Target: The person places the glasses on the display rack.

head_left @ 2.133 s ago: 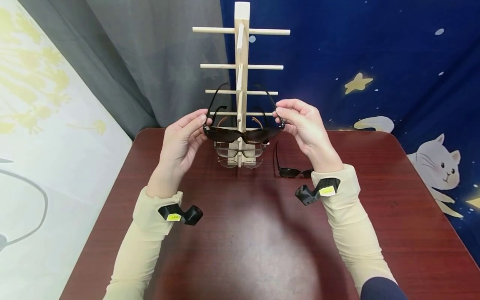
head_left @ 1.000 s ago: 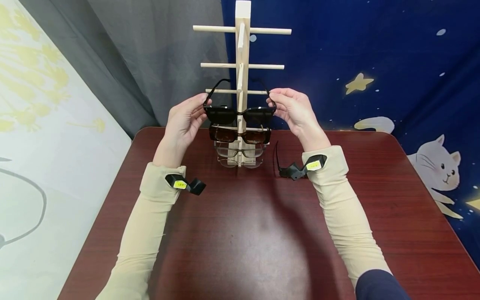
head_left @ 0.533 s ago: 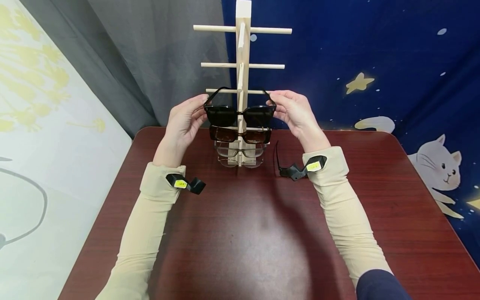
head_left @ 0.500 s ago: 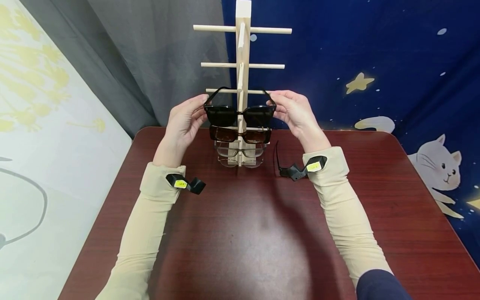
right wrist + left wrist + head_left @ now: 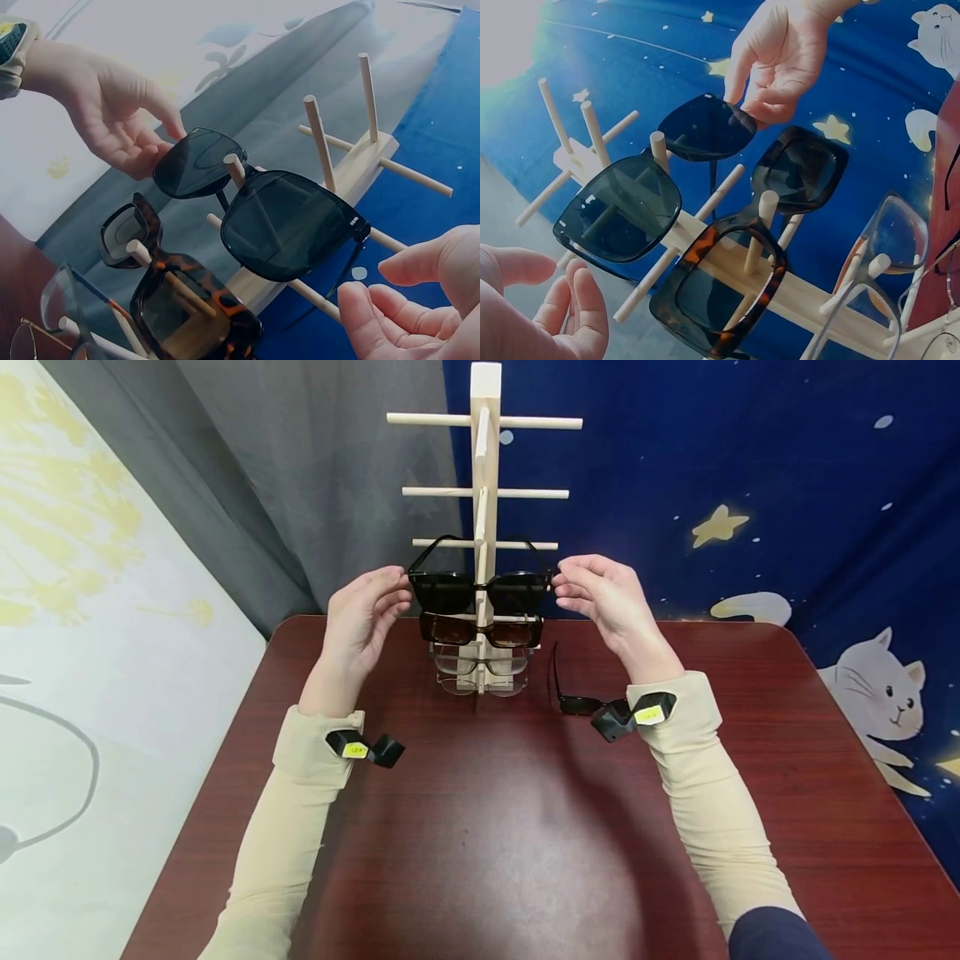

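Black sunglasses (image 5: 447, 593) hang on the wooden display stand (image 5: 486, 452), their bridge over its post and both arms pointing back. My left hand (image 5: 362, 618) is beside their left hinge, thumb and fingers parted. On the other side my right hand (image 5: 611, 606) is just off the right hinge; the right wrist view shows a gap between its fingers (image 5: 364, 315) and the frame. Directly below hang tortoiseshell sunglasses (image 5: 450, 630). Lower still are clear-lens eyeglasses (image 5: 452, 663) and thin wire-rimmed eyeglasses (image 5: 453, 687).
Another pair of black sunglasses (image 5: 579, 705) lies on the red-brown table (image 5: 465, 827), partly behind the right wrist camera (image 5: 615, 720). Bare pegs (image 5: 431, 492) stick out of the stand's upper part. Grey and blue curtains (image 5: 637, 468) hang behind.
Both hands first lowered the black sunglasses onto the stand above the tortoiseshell pair. Since half a second ago they have let go and moved outward and slightly down, while the sunglasses stay put.
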A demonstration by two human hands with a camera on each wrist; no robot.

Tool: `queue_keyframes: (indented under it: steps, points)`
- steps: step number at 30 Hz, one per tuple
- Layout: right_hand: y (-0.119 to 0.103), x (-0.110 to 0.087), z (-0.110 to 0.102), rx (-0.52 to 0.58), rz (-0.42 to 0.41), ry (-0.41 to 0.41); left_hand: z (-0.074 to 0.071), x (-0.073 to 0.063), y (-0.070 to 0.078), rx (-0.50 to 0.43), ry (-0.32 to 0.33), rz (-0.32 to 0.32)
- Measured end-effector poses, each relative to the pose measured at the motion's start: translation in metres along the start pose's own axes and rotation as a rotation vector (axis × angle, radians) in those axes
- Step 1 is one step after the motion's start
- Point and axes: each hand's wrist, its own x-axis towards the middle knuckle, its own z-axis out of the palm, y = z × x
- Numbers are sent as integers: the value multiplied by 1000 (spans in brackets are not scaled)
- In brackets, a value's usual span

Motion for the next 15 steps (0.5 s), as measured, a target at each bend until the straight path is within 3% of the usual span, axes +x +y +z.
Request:
queue_keyframes:
  steps: [15]
  points:
    - [13, -22, -22, -28, -21, -48, -10, -34, -26, 82, -8, 103]
